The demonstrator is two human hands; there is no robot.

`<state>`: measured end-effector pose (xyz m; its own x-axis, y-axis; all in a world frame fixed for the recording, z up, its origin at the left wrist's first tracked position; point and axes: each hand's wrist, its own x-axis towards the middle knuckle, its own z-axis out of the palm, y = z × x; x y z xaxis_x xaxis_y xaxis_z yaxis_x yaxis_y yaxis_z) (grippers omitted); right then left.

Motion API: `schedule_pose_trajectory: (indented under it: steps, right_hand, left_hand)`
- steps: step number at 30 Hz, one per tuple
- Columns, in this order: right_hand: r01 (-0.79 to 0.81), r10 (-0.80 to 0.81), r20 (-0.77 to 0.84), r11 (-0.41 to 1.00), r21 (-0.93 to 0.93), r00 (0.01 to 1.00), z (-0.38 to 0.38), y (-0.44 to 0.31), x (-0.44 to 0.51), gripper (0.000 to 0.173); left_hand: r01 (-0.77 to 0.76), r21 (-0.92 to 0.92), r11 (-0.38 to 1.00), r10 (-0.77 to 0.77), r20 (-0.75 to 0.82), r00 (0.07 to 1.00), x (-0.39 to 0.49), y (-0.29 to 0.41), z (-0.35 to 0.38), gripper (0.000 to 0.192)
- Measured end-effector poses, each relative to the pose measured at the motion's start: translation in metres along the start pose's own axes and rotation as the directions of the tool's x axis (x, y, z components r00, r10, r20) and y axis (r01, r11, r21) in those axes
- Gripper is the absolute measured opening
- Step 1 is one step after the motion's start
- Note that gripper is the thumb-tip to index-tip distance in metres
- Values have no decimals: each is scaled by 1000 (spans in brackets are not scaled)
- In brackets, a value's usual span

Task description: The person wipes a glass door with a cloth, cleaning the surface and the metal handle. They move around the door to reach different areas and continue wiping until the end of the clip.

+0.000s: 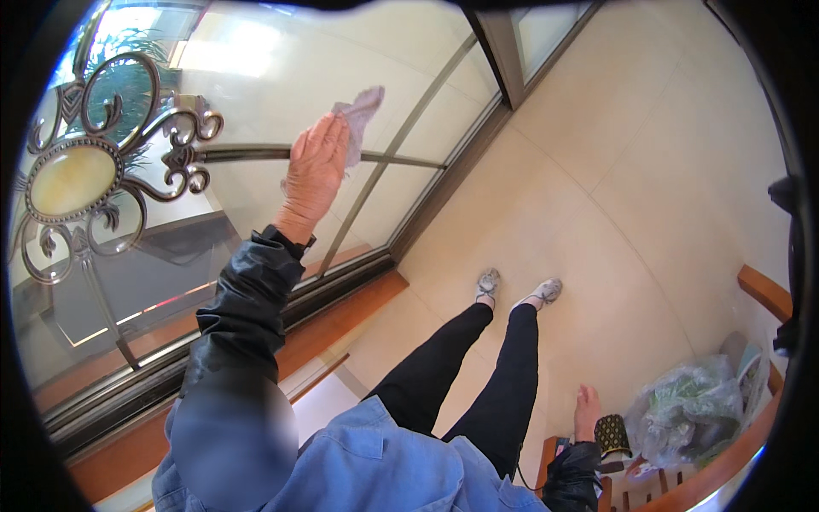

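Observation:
My left hand [318, 168] presses a greyish-pink cloth [363, 118] against a glass sliding door panel [288, 83]. The cloth sticks out beyond my fingers, beside a dark metal glazing bar [246, 152]. My right hand [586, 409] hangs low by my side, seen edge-on, and I see nothing in it. Close to it are a black-and-gold patterned cylindrical container [612, 435] and a crumpled clear plastic bag [688, 409] with something green inside.
An ornate metal scroll with an oval yellow stone-like centre [75, 180] decorates the door at left. The dark door track [339, 281] runs along a reddish-brown wooden sill [349, 320]. Pale tiled floor [576, 166] lies ahead. A wooden furniture edge [716, 480] curves at lower right.

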<state>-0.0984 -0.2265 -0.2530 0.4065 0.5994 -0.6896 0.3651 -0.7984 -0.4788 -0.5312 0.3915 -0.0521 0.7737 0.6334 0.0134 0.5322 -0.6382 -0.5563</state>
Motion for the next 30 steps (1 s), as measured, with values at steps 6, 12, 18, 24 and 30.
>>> schedule_pose_trajectory:
  steps: [6, 12, 18, 24, 30]
  right_hand:
    - [84, -83, -5, 994, 66, 996, 12, -5, -9, 23]
    - [-152, 149, 75, 987, 44, 986, 20, 62, -44, 25]
    - [-183, 180, 54, 981, 68, 982, 24, 111, -57, 26]
    - [-118, 116, 47, 992, 41, 992, 12, 84, -36, 25]
    - [53, -52, 34, 998, -16, 998, -10, 45, -4, 25]
  left_hand:
    - [-67, -28, 997, 73, 341, 937, -92, 32, 36, 46]
    - [-121, -88, 989, 139, 249, 958, -65, 54, 87, 45]
    - [-141, -130, 981, 187, 481, 857, -102, 67, 106, 39]
    - [-284, -93, 954, 271, 665, 696, -244, 50, 54, 27]
    - [40, -87, 995, -13, 290, 957, -199, 14, -11, 23]
